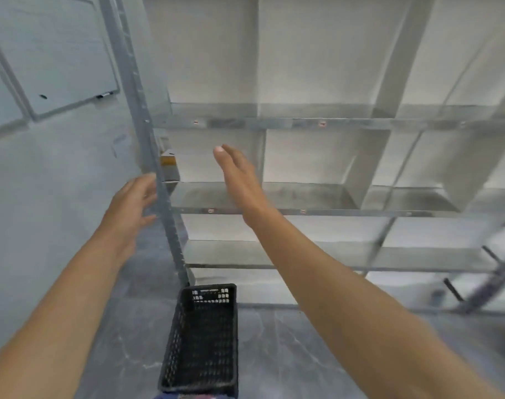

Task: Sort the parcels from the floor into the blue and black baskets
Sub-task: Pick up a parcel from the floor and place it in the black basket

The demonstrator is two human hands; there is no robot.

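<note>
Both hands are raised in front of a metal shelf [303,123] and neither holds anything. The left hand [130,205] has its grip apart, fingers loosely spread right at the shelf's upright post [147,145], though I cannot tell whether they touch it. The right hand [239,180] has its grip apart too, fingers straight and close together, lifted before the shelf. Just beyond the left fingertips, between the two hands, a small box [168,165] with an orange band stands on the shelf; whether it counts as a parcel is unclear. The black basket [176,326] sits on the floor [288,355] well below both grips, between the forearms. No floor parcel shows, and the blue basket cannot be made out. The likely trouble is that the hands work high while the basket lies low near the feet: a step forward could kick it, the left knuckles could catch the post, and anything dropped from this height could miss the narrow opening.
</note>
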